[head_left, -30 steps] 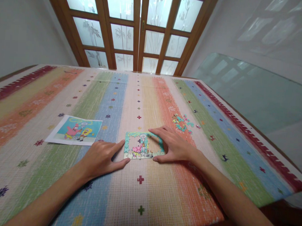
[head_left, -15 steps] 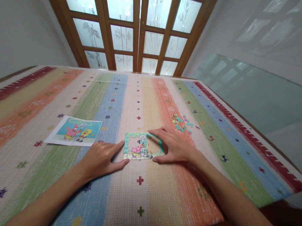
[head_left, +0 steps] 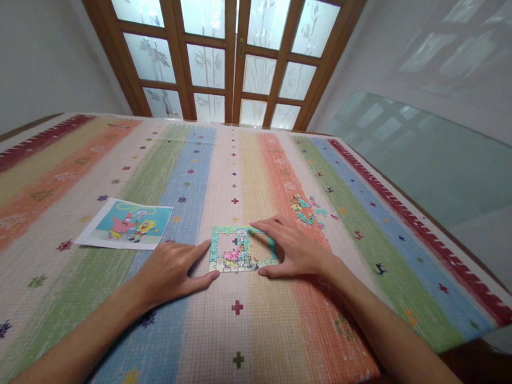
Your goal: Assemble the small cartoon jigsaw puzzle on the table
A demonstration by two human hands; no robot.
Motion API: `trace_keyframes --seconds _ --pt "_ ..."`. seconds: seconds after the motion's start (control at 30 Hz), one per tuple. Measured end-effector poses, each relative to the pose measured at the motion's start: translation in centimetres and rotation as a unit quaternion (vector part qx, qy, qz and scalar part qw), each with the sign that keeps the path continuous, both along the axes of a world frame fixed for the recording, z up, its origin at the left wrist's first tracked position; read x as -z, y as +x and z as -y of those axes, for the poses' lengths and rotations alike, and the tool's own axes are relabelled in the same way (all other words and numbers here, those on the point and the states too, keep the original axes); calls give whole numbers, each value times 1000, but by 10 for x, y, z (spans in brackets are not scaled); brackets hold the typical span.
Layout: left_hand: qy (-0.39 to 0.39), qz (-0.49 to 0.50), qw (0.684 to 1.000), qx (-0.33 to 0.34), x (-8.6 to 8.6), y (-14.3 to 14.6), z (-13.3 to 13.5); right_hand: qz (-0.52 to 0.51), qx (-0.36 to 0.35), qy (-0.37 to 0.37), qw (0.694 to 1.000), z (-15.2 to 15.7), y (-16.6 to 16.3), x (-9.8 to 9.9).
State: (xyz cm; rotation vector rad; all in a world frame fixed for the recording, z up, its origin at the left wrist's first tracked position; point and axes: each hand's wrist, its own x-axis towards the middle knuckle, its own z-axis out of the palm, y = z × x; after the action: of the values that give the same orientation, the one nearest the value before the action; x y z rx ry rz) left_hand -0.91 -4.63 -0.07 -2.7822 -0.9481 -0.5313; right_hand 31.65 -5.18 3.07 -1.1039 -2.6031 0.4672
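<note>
A partly filled jigsaw puzzle [head_left: 241, 253] lies flat on the tablecloth, its border pieces joined around gaps that show the cloth. Inside it are a pale teal figure and some pink pieces. My left hand [head_left: 172, 269] holds its left side, index fingertip at the left edge and thumb at the lower left corner. Around the right side curves my right hand [head_left: 294, 247], fingers on the top edge and thumb at the lower right. That hand hides part of the puzzle's right end. Loose jigsaw pieces [head_left: 308, 211] lie in a pile beyond my right hand.
A printed cartoon picture [head_left: 129, 225] on white paper lies to the left of the puzzle. The striped tablecloth [head_left: 216, 326] covers the table. Wooden doors with frosted panes [head_left: 210, 65] stand behind it, and a glass panel [head_left: 431, 149] is at the right.
</note>
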Motion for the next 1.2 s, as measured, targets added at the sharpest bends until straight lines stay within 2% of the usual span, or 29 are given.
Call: trace_keyframes --seconds 0.23,0.5,0.67,1.2 --pt "-17 -18 1000 -15 -2 1 1 2 -2 -2 1000 0 0 0" --pt "-109 -91 985 -96 -6 9 5 7 -8 1 1000 0 -1 0" --pt "-150 -98 977 -120 -11 16 8 6 -8 3 1000 -1 -1 1" --pt "-149 -104 974 -137 -10 18 9 10 -3 -2 1000 0 -1 1"
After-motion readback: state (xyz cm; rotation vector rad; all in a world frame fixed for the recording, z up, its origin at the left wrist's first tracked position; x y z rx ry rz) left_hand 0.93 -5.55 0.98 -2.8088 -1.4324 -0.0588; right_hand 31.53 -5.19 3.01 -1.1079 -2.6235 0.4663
